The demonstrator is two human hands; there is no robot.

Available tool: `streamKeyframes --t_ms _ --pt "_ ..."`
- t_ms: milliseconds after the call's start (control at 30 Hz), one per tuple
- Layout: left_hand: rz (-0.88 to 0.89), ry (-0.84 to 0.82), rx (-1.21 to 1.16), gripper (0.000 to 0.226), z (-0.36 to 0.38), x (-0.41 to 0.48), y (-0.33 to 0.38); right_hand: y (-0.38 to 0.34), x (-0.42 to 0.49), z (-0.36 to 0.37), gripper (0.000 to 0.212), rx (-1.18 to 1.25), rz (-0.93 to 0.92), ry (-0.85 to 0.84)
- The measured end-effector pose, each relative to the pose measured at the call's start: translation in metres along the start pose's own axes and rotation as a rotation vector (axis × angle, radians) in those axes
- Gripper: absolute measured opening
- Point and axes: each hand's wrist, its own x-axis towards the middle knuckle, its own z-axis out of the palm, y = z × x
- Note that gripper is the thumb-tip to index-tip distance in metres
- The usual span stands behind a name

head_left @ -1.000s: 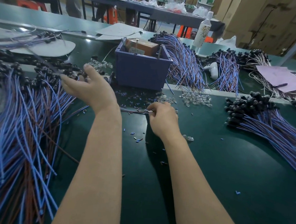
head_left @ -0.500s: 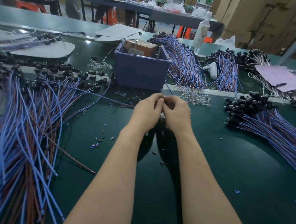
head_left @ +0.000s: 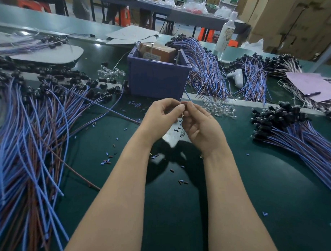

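While held over green mat [head_left: 252,194], just in front of blue bin [head_left: 156,82] | left hand [head_left: 161,116]: pinches wire end [head_left: 183,105] at fingertips | right hand [head_left: 200,126]: pinches same end between thumb and forefinger, touching left fingertips

Purple bin [head_left: 158,80], white bottle [head_left: 227,34]

A single wide-angle camera is riding on the person's head, facing forward and tilting down along both forearms toward the desk [head_left: 271,185]. It is hovering close above the left hand [head_left: 161,118] and right hand [head_left: 203,127], while the purple bin [head_left: 156,82] and the far table [head_left: 193,17] are filling the upper frame.
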Motion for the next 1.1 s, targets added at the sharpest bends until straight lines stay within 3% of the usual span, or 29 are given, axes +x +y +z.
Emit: streamKeyframes --t_ms 167,300,367,533,867,1100 --pt "-0.046 0.005 -0.035 0.013 -0.003 -0.001 0.000 0.004 0.002 0.006 0.021 0.076 0.072 0.037" --pt "-0.107 0.076 0.280 0.015 0.003 0.003 -0.006 0.015 0.006 0.004 0.017 -0.522 -0.256 0.190" --pt "-0.089 0.075 0.296 0.013 0.001 0.005 -0.005 0.016 0.007 0.004 0.018 -0.650 -0.362 0.197" --pt "-0.034 0.012 0.145 0.013 -0.003 0.003 0.003 0.005 0.005 -0.001 0.021 -0.163 -0.160 -0.001" --pt "-0.082 -0.023 0.326 0.020 -0.006 0.006 0.004 0.005 0.005 -0.002 0.025 -0.107 -0.014 0.006" --pt "-0.106 -0.057 0.267 0.022 -0.010 0.005 0.006 0.002 0.003 0.000 0.023 -0.048 0.035 0.010"
